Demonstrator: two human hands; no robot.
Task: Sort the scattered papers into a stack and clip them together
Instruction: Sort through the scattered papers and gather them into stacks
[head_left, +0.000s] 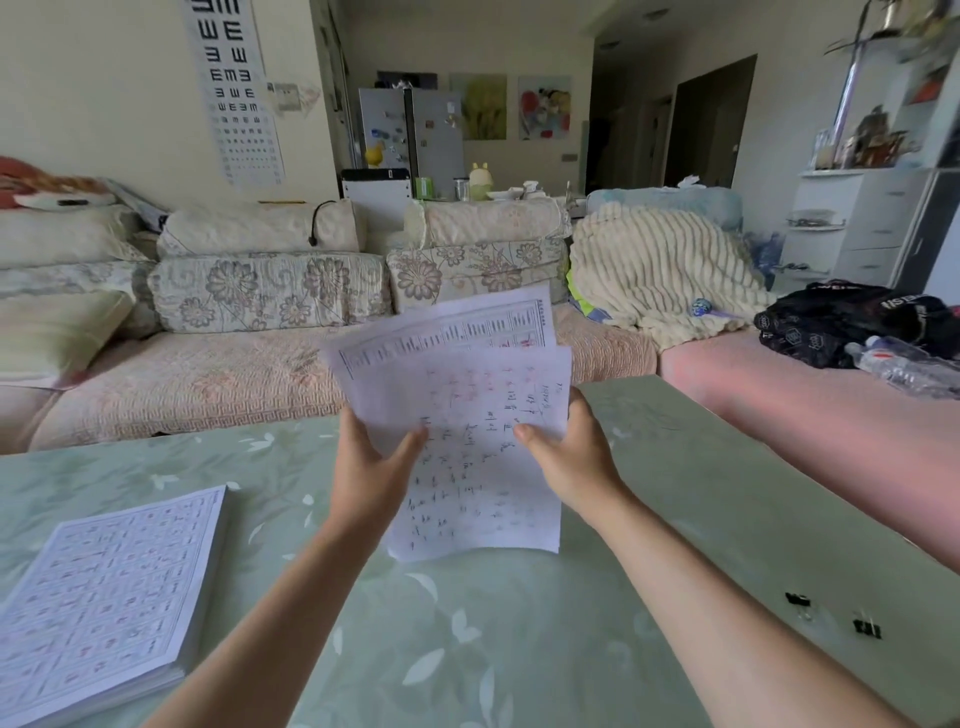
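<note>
I hold a loose bunch of white handwritten papers (475, 415) upright over the green table (467, 649). The sheets are fanned, with a printed one sticking out behind at the top. My left hand (371, 462) grips the bunch at its left edge, thumb on the front sheet. My right hand (571, 452) grips the right edge, thumb on the front as well. The lower edge of the bunch hangs just above the tabletop. A thick stack of printed sheets (98, 597) lies at the table's left. Two black binder clips (797, 600) (866, 627) lie at the right.
A sofa (234, 364) with floral cushions runs behind the table's far edge. A ribbed cream blanket (654, 270) and a black bag (841, 319) lie to the right, with a plastic bottle (909, 364) beside the bag.
</note>
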